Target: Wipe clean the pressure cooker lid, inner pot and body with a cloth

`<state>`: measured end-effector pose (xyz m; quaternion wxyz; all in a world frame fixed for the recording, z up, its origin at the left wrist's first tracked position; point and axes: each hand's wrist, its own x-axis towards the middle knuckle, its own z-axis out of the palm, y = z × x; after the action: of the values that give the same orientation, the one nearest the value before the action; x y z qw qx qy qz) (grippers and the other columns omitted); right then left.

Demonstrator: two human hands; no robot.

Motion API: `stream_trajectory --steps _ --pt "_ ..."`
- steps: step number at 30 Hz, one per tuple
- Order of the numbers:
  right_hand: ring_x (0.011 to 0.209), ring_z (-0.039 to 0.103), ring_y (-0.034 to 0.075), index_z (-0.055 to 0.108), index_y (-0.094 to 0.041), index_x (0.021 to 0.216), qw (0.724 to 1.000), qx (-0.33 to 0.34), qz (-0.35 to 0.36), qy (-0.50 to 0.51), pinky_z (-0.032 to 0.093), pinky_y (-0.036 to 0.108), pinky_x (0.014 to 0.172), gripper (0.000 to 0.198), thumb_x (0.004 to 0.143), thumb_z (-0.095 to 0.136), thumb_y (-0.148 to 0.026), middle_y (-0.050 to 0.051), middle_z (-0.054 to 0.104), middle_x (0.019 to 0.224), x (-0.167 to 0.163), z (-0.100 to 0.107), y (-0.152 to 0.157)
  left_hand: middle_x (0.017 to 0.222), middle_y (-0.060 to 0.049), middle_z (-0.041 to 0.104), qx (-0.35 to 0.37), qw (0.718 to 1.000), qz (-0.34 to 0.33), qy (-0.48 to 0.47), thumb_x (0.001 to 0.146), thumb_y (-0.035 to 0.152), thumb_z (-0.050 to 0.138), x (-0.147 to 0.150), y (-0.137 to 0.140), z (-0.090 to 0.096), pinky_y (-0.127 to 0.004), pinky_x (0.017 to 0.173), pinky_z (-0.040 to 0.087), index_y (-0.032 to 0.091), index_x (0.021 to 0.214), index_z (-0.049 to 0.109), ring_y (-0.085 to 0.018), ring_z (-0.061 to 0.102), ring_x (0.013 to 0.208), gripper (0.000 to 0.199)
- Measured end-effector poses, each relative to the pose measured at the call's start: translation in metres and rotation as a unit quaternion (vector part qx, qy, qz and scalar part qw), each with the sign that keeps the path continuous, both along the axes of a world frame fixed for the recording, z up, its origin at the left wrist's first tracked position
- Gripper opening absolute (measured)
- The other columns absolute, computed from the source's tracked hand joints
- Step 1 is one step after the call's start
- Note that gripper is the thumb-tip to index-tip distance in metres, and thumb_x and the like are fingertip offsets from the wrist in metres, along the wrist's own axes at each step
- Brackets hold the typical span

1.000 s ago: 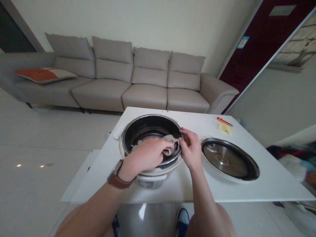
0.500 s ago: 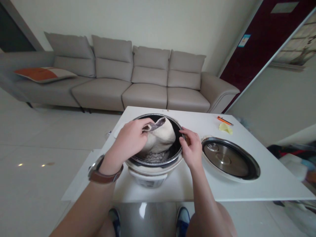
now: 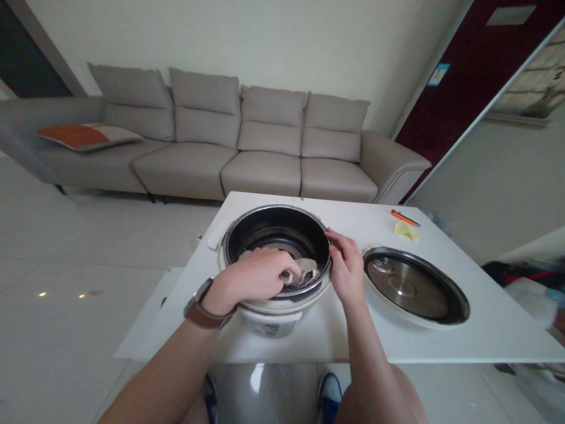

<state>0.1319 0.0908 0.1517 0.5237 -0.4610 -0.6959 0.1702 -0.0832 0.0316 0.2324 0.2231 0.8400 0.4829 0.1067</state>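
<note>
A white rice cooker [image 3: 273, 323] stands on the table with its dark inner pot [image 3: 273, 227] facing up. My left hand [image 3: 260, 274] reaches into the pot, closed on a crumpled cloth [image 3: 309, 272] that is pale on one side and dark grey on the other. The cloth lies against the near inside wall, and part of it is hidden under my fingers. At the pot's right edge my right hand [image 3: 346, 259] grips the rim, thumb and fingers bent round it. The round lid [image 3: 406, 285] lies on the table to the right, its metal inner side up.
On the white table [image 3: 326, 338], an orange utility knife [image 3: 404, 217] and a yellow crumpled piece [image 3: 405, 231] lie at the back right. A beige sofa [image 3: 265, 168] stands behind the table, with an orange and grey cushion [image 3: 83, 136] at its left.
My left hand has moved down and right with the cloth, from the pot's upper opening to its near inside wall. The cloth is now bunched lower. My right hand stays at the rim.
</note>
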Motion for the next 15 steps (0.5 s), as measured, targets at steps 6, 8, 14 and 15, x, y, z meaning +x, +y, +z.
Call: stream_trajectory --steps 6,8,14,15 --pt "0.118 0.063 0.026 0.073 -0.026 0.114 1.000 -0.002 -0.003 -0.012 0.047 0.049 0.106 0.034 0.088 0.051 -0.021 0.007 0.074 0.126 -0.001 0.001 0.000 0.098 -0.001 0.081 -0.004 1.000 0.012 0.005 0.074 0.003 0.050 -0.018 -0.002 0.007 -0.027 0.078 0.047 0.031 0.092 0.081 -0.021 0.074 0.094 0.046" --pt "0.116 0.063 0.027 0.073 -0.025 0.114 1.000 0.000 -0.004 -0.022 0.047 0.050 0.105 0.035 0.087 0.051 -0.021 0.007 0.074 0.124 -0.001 0.002 0.000 0.097 -0.001 0.081 0.020 1.000 0.024 -0.001 0.073 0.003 0.050 -0.019 -0.005 0.011 -0.028 0.081 0.047 0.030 0.092 0.080 -0.022 0.073 0.097 0.045" --pt "0.115 0.063 0.029 0.074 -0.024 0.109 0.999 0.015 0.009 -0.039 0.048 0.051 0.103 0.032 0.083 0.055 -0.021 0.008 0.075 0.122 0.000 0.006 -0.002 0.098 -0.002 0.080 0.076 0.991 0.114 -0.007 0.071 0.004 0.051 -0.020 -0.011 0.019 -0.030 0.081 0.048 0.029 0.097 0.077 -0.024 0.072 0.095 0.045" --pt "0.115 0.063 0.029 0.075 -0.024 0.105 0.999 0.020 0.013 -0.040 0.048 0.052 0.102 0.030 0.083 0.055 -0.020 0.008 0.075 0.121 0.000 0.007 -0.002 0.101 -0.002 0.080 0.086 0.988 0.130 -0.019 0.072 0.004 0.051 -0.021 -0.010 0.019 -0.030 0.082 0.048 0.028 0.099 0.077 -0.024 0.072 0.096 0.045"
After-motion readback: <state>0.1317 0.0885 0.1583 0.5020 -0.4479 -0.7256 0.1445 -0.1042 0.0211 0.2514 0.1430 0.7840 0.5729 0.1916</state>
